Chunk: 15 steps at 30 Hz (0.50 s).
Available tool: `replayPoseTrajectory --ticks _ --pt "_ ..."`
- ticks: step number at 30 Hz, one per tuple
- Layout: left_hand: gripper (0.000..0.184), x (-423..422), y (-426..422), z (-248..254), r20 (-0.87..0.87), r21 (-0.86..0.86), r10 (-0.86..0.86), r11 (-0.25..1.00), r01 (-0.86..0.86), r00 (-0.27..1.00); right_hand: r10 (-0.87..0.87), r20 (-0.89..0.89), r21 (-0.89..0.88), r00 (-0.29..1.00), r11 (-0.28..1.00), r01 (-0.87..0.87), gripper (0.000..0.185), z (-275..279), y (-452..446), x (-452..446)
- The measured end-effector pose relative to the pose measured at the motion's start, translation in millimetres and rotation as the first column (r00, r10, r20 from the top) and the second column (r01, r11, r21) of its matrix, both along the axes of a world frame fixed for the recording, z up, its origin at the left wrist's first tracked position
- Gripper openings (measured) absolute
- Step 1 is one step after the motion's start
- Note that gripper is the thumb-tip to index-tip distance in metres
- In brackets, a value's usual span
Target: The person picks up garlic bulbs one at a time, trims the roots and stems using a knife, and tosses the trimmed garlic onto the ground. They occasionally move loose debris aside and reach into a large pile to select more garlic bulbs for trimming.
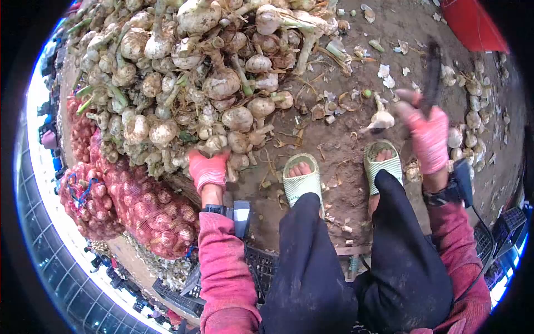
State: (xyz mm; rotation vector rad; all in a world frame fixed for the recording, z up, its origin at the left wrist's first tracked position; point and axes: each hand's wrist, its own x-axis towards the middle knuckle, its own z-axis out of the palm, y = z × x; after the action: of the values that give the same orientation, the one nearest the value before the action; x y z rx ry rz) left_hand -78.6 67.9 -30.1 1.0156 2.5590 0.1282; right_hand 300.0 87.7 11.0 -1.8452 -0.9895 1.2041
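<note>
My left hand (208, 168), in a pink glove, reaches into the lower edge of a big heap of garlic (167, 83) with stalks and soil on it. Its fingers look spread against the bulbs; their tips are partly hidden. In my right hand (425, 131), also pink-gloved, is a long dark tool (432, 75), pointing away from me. Motion blurs it, and its kind cannot be made out. A single garlic bulb (382, 118) with a short stem shows just left of the right hand, apart from it.
Red mesh sacks full of garlic (150, 209) stand at the left. Loose bulbs (473, 119) lie along the right. A red container (475, 25) is at the upper right. Skins and stem scraps litter the dirt floor (339, 150) around my sandalled feet. Black crates (509, 222) are at the lower right.
</note>
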Motion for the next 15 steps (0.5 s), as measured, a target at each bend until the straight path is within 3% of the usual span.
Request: replayPoseTrajectory --ticks 1,2,3,4,5,6,7,9,10,11,13,14,15 --pt "0.070 -5 -4 -7 -0.004 0.005 -0.005 1.000 0.005 1.000 0.001 -0.124 -0.205 0.992 0.979 -0.026 0.026 5 -2 -13" --pt "0.068 -10 -9 -12 0.035 0.080 -0.004 0.997 0.001 0.999 0.168 -0.027 -0.111 0.985 0.979 -0.170 0.026 4 -4 -26" --pt "0.066 -11 -14 -12 0.077 0.153 -0.006 0.988 -0.006 0.997 0.257 -0.107 -0.086 0.960 0.960 -0.267 0.025 5 -7 -34" --pt "0.066 -10 -19 -9 0.250 0.191 -0.002 0.981 -0.047 0.968 0.355 -0.100 0.030 0.930 0.935 -0.354 0.025 -5 -13 -41" --pt "0.066 0 -24 0 0.253 0.194 -0.012 0.980 -0.039 0.967 0.538 0.039 0.084 0.842 0.838 -0.539 0.026 -4 -11 -45" --pt "0.068 20 -29 14 0.599 0.314 -0.077 0.938 -0.145 0.797 0.597 0.099 0.163 0.796 0.779 -0.605 0.026 -9 -15 -50" --pt "0.070 38 -34 25 0.844 0.358 -0.174 0.888 -0.291 0.507 0.651 0.160 0.222 0.742 0.709 -0.669 0.026 -13 -22 -55" --pt "0.073 62 -38 39 0.933 0.310 -0.247 0.922 -0.234 0.263 0.722 0.225 0.220 0.654 0.617 -0.756 0.033 -3 -26 -60" --pt "0.073 73 -34 55 0.962 0.209 -0.180 0.969 -0.129 0.204 0.756 0.304 0.212 0.579 0.539 -0.815 0.043 4 -26 -60" --pt "0.074 80 -37 49 0.970 0.227 -0.210 0.963 -0.147 0.122 0.761 0.369 0.221 0.534 0.486 -0.845 0.046 7 -29 -61" --pt "0.070 94 -33 42 0.913 0.231 -0.259 0.965 0.124 0.317 0.782 0.381 0.199 0.493 0.451 -0.870 0.041 10 -34 -60" --pt "0.062 105 -30 52 0.909 -0.287 0.160 0.909 -0.303 -0.384 0.795 0.447 0.091 0.409 0.415 -0.905 0.036 17 -34 -60" --pt "0.062 113 -32 55 0.909 -0.291 0.164 0.909 -0.298 -0.384 0.795 0.445 0.089 0.413 0.419 -0.904 0.036 20 -35 -58"
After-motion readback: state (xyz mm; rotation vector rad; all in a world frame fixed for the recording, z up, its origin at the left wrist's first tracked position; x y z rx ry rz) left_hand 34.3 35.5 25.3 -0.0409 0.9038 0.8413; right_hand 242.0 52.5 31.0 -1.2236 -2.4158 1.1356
